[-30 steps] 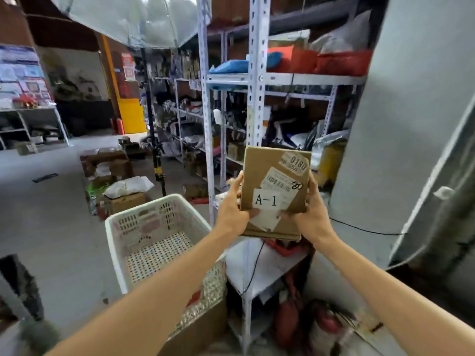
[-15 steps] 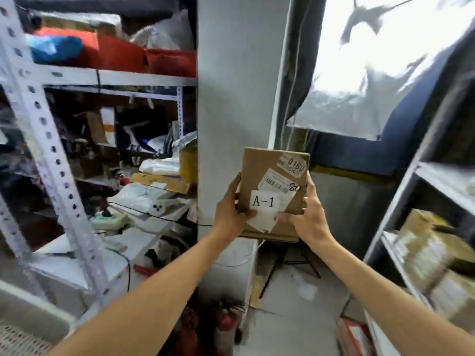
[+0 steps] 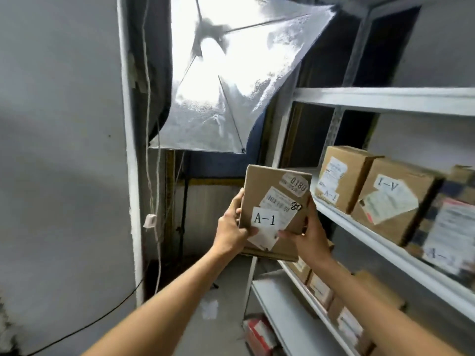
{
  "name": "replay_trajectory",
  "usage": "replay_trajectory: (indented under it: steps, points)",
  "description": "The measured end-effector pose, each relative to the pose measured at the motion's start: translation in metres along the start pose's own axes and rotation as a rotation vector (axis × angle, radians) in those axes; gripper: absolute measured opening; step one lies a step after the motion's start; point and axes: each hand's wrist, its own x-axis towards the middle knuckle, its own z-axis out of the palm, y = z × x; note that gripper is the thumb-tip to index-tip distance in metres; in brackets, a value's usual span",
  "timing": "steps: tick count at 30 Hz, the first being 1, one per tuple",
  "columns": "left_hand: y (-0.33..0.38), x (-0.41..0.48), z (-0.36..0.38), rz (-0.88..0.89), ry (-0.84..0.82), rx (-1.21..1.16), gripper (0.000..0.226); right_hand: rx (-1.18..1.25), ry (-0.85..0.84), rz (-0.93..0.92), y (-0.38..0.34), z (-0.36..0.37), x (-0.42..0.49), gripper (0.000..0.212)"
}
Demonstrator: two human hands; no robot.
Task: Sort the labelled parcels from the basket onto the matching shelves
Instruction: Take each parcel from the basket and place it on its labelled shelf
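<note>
Head view, and the parcel (image 3: 276, 214) is up in front of the person, held in the air just left of the shelving — a flat brown cardboard box, matte and a little creased at the edges, its broad labelled face turned toward the camera. Its long axis runs roughly upright, top tipped slightly away. A white square sticker (image 3: 265, 219) reading "A-1" sits low on that face, over a larger white shipping label, with "80" scrawled in black marker beside it.

The left hand (image 3: 231, 231) clamps the box's left edge, thumb across the front onto the label. The right hand (image 3: 309, 236) grips the lower right corner, fingers wrapped behind — both hands closed on the parcel.

To the right, a white metal shelf (image 3: 372, 237) carries a row of chunkier cardboard boxes (image 3: 390, 201); two near ones show "A-1" labels, one upside down. More boxes line the lower shelf (image 3: 282, 309). Behind, a crinkled silver reflector (image 3: 231, 80) glows bright against a grey wall (image 3: 59, 150).
</note>
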Motion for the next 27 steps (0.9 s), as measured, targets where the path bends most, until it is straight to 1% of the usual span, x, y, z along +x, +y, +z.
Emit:
replay_trajectory:
  steps: [3, 6, 11, 15, 18, 24, 25, 27]
  points:
    - [-0.016, 0.038, 0.017, -0.007, -0.070, -0.051, 0.098, -0.008, 0.032, 0.044, 0.017, -0.006, 0.031, 0.098]
    - [-0.028, 0.078, 0.033, -0.010, -0.118, -0.087, 0.096, -0.009, 0.063, 0.058, 0.035, -0.008, 0.068, 0.105]
    - [-0.037, 0.144, 0.052, -0.005, -0.179, -0.083, 0.092, 0.014, 0.122, 0.043, 0.056, -0.011, 0.123, 0.104]
    - [-0.044, 0.194, 0.065, 0.023, -0.187, -0.057, 0.091, 0.015, 0.142, 0.015, 0.067, -0.013, 0.170, 0.103]
    - [-0.052, 0.228, 0.069, 0.053, -0.195, -0.029, 0.089, 0.018, 0.164, 0.035, 0.071, -0.008, 0.202, 0.097]
    - [-0.066, 0.306, 0.077, 0.083, -0.264, -0.030, 0.085, 0.037, 0.299, 0.084, 0.089, 0.002, 0.271, 0.078]
    - [-0.069, 0.319, 0.080, 0.088, -0.286, -0.037, 0.084, 0.035, 0.325, 0.092, 0.092, 0.003, 0.281, 0.077]
    - [-0.075, 0.344, 0.088, 0.094, -0.330, -0.037, 0.083, 0.027, 0.379, 0.120, 0.097, 0.005, 0.297, 0.084]
